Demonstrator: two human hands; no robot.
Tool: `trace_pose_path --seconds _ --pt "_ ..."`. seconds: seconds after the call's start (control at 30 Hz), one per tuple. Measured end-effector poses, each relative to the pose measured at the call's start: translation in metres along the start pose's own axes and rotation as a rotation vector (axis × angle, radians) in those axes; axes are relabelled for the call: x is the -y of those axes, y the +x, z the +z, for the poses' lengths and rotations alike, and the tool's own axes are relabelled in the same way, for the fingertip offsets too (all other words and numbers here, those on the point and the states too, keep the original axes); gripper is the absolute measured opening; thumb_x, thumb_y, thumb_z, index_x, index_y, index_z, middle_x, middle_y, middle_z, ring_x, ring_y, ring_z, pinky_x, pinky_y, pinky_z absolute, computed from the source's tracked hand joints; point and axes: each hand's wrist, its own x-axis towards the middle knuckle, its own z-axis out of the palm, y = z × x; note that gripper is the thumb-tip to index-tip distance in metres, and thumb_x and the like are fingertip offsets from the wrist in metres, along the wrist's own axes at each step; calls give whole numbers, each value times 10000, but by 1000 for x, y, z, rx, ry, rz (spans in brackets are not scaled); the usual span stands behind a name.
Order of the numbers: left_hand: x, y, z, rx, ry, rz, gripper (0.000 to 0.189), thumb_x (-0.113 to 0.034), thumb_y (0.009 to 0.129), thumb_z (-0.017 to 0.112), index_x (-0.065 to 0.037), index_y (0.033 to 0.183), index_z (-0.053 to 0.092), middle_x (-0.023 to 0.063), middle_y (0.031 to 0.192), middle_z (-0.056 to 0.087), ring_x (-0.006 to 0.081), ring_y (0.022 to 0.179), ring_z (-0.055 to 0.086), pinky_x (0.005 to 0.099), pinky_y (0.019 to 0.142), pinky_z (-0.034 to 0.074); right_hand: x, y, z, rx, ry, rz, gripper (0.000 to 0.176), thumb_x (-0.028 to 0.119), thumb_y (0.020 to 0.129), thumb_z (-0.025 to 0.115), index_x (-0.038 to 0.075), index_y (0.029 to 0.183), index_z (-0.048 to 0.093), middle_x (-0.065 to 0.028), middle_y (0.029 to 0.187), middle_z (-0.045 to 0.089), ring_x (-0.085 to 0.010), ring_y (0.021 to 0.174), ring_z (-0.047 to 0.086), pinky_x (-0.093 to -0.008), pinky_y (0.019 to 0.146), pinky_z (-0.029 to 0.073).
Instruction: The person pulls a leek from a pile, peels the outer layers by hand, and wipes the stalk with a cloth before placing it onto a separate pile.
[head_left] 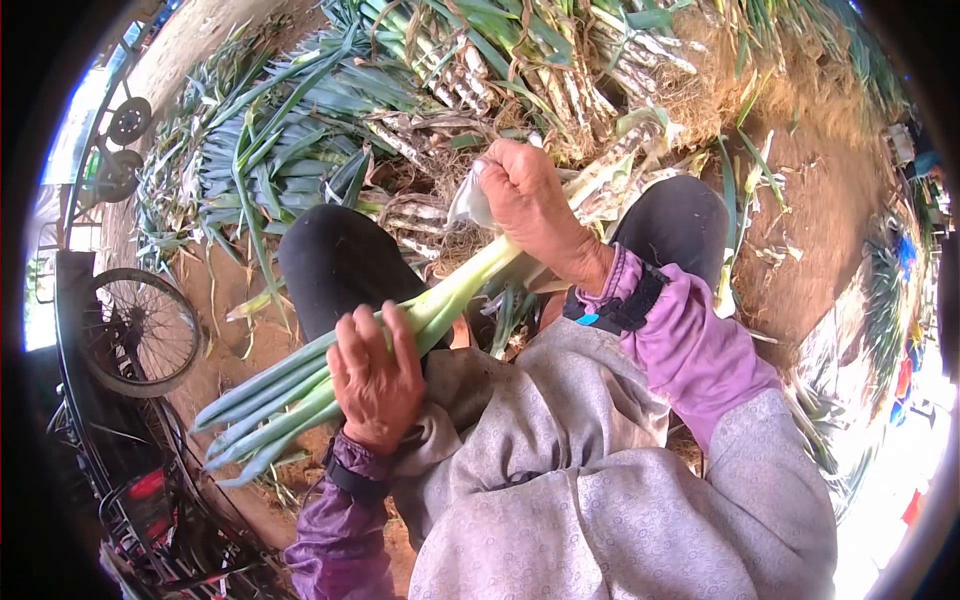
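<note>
A long green onion [465,280] lies slantwise across my lap, its blue-green leaves to the lower left and its pale stalk to the upper right. My left hand [375,375] is closed around the leaf part. Over the pale stalk, my right hand [535,205] makes a fist, with a whitish, filmy outer skin [470,203] sticking out beside the thumb. How that skin joins the stalk is hidden behind the fist. Beyond the hand, the pale stalk end and loose dry skins [625,165] show near my right knee.
Heaps of unpeeled green onions [290,160] with rooty, soil-covered ends lie in front of my knees. Leaf scraps [765,170] litter the bare earth on the right. At the left stands a wheeled frame with a spoked wheel [143,333]. More onions [885,300] lie far right.
</note>
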Motion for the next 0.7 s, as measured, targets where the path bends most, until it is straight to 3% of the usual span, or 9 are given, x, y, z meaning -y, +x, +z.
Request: trace_pose_path --seconds 0.07,0.2,0.27,0.33,0.37,0.4,0.47,0.53,0.7 --pt "-5 21 -12 234 -330 -93 693 -196 697 721 17 1305 466 188 1139 533 355 1050 521 499 905 399 7 2 -2 -3 -6 -14 180 76 880 527 -9 725 491 -226 616 495 -397 581 520 -459 537 398" --pt "-8 62 -10 546 -584 -179 660 -205 638 771 -28 1223 523 142 1010 612 335 967 581 433 827 432 20 10 -9 -104 -184 -269 133 91 897 536 -1 811 493 -227 679 516 -428 700 540 -481 616 414" --pt "-3 64 -2 410 -525 -97 434 -150 700 706 -41 1087 543 117 867 592 321 851 585 436 739 427 34 26 -34 -112 -133 -343 136 84 914 517 0 813 480 -211 632 497 -412 590 555 -457 541 438" --pt "-1 55 1 276 -352 -79 280 -138 759 642 -25 993 538 116 806 558 303 779 574 439 685 418 40 44 -86 -163 -384 -460 106 98 922 514 29 843 496 -149 594 497 -272 458 547 -394 421 418" --pt "3 54 0 252 -286 -93 266 -122 769 627 -19 996 536 114 804 555 300 775 570 436 684 419 29 55 -108 -126 -453 -687 131 173 937 532 58 885 499 -76 586 485 -116 405 469 -307 341 376" --pt "10 53 -4 233 -212 -109 252 -107 779 613 -14 999 533 113 802 552 297 770 567 434 682 420 24 51 -139 13 -1080 -813 288 328 953 560 59 883 484 -43 610 482 -70 412 420 -262 331 371" --pt "21 52 -14 190 -97 -120 235 -83 795 591 -6 1008 529 111 799 546 294 763 561 432 683 422 14 39 -164 296 -1274 -1034 423 454 925 598 63 902 438 -23 648 483 -110 484 513 -238 345 426" --pt "28 49 -23 142 -26 -112 230 -69 805 576 -1 1019 526 110 797 541 294 758 556 432 686 424 -10 39 -187 270 -1314 -993 469 484 874 653 66 916 445 -38 671 526 -131 495 551 -245 360 464" --pt "45 24 -39 159 -36 -111 255 -52 789 561 14 1033 531 125 784 537 301 732 543 419 672 425 -24 63 -289 249 -1590 -702 199 277 947 578 98 929 493 -20 724 599 -140 471 551 -272 351 474"
